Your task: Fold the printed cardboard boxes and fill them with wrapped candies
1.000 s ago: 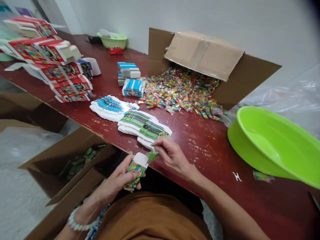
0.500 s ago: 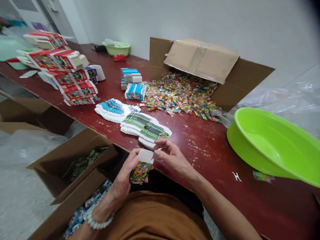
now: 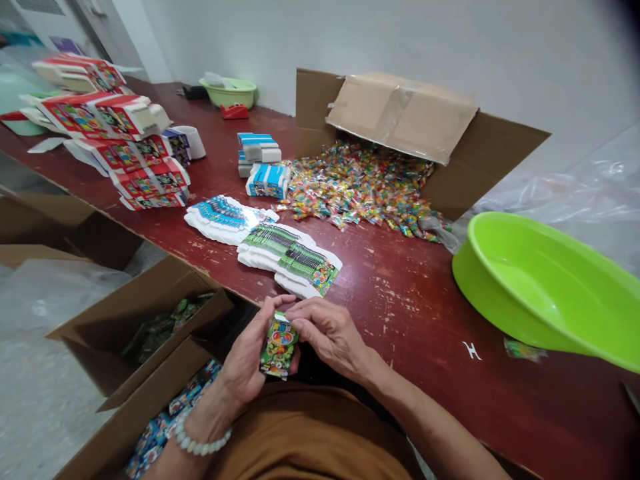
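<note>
A small green printed candy box [image 3: 278,348] is upright in my left hand [image 3: 249,353], whose fingers wrap round its sides and back. My right hand [image 3: 330,331] is at the box's top end, with thumb and fingers pinched on the white flap there. Part of the flap is hidden behind those fingertips. Just beyond my hands, a fanned row of flat green cartons [image 3: 307,263] lies on the table, and a fanned row of flat blue cartons [image 3: 223,219] adjoins it.
Wrapped candies [image 3: 360,187] spill from a tipped cardboard box [image 3: 405,110] on the red table [image 3: 400,300]. A green basin [image 3: 545,293] stands right. Red carton stacks [image 3: 120,147] are at left. Below the table edge are open boxes of green packs [image 3: 183,317] and blue packs [image 3: 167,417].
My right hand has moved left and down onto the top of the box. The tall white flap that stood up is now folded down. The view has shifted slightly.
</note>
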Action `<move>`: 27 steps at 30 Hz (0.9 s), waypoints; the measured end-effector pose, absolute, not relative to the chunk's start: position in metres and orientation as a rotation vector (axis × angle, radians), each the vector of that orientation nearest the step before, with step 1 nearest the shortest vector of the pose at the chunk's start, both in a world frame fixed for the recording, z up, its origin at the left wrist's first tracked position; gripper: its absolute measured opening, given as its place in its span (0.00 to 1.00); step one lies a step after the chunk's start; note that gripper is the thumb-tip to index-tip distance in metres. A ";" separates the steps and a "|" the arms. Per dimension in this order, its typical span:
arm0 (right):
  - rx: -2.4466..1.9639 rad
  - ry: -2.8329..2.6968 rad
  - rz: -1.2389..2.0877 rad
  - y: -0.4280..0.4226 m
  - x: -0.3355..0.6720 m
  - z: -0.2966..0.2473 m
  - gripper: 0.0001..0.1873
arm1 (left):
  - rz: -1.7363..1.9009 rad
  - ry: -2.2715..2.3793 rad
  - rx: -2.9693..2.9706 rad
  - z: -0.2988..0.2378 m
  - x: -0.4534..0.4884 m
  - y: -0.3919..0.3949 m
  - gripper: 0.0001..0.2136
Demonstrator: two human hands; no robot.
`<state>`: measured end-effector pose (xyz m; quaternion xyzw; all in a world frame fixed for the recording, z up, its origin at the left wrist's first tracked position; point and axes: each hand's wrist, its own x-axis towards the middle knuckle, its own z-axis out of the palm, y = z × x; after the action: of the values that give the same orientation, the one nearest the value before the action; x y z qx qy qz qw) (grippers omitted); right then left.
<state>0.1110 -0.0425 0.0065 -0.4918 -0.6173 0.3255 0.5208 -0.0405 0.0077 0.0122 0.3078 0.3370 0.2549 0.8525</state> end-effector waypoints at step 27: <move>-1.554 -1.446 0.499 -0.007 0.160 -0.007 0.22 | 1.221 1.397 1.363 0.004 -0.124 0.105 0.22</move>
<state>0.1596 -0.0069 -0.0068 -0.6320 -0.5881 0.2031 0.4621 -0.1239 0.1049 0.0037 0.5406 0.5541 0.4843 0.4076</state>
